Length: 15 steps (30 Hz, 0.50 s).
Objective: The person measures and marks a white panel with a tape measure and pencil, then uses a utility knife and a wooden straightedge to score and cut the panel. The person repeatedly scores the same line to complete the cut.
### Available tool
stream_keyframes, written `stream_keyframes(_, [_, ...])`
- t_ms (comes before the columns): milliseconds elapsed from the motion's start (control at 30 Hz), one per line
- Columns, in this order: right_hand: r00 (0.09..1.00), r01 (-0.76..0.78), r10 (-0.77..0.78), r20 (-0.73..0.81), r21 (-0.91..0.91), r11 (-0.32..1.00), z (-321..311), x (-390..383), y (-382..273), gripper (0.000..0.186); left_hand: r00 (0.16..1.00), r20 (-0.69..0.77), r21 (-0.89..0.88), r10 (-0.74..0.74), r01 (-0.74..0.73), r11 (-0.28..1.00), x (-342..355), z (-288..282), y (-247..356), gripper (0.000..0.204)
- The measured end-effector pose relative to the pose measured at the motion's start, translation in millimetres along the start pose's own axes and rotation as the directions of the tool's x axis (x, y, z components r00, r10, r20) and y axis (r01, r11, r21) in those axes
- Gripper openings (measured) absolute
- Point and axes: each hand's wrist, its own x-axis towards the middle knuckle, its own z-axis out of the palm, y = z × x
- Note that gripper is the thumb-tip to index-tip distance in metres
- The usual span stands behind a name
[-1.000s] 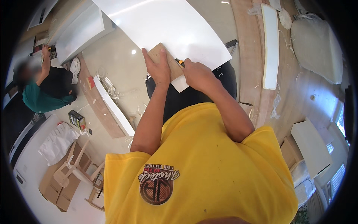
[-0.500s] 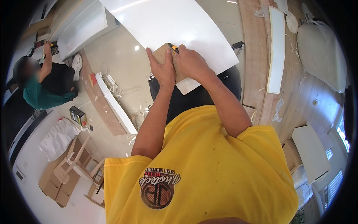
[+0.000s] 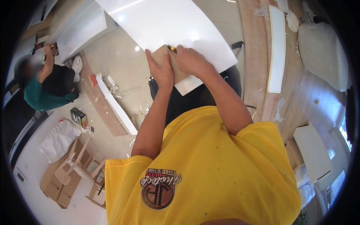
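Note:
A large white panel point(image 3: 180, 22) lies across my lap, its near corner pointing toward me. On it rests a small brown wooden board point(image 3: 180, 74). My left hand point(image 3: 162, 73) holds this board against the panel, thumb on top and fingers along its left edge. Closed around a yellow and black utility knife point(image 3: 173, 49) is my right hand point(image 3: 194, 63), near the board's far right edge. The hand covers most of the knife, and I cannot make out its blade tip.
At the left, a co-worker in a green shirt point(image 3: 47, 92) crouches beside a white cabinet point(image 3: 84, 32). White strips and wood planks point(image 3: 99, 101) lie on the floor. Long boards and a white padded strip point(image 3: 276, 50) lie at right. A wooden chair point(image 3: 73, 165) stands lower left.
My right hand and the knife have shifted slightly left. The left hand, board and panel also appear a little farther left, by a few pixels.

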Motion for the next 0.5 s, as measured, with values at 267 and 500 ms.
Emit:
stream_keyframes(267, [0.999,0.047,-0.048,0.015,0.034,0.998,17,-41,30,0.031,1.0,-0.006,0.021,-0.001,0.001,1.0,2,3,-1,0.087])
stream_keyframes(500, [1.0,0.014,-0.014,0.006,0.048,0.999,25,-67,39,0.022,1.0,-0.006,0.038,-0.008,0.009,0.999,-4,4,4,0.087])
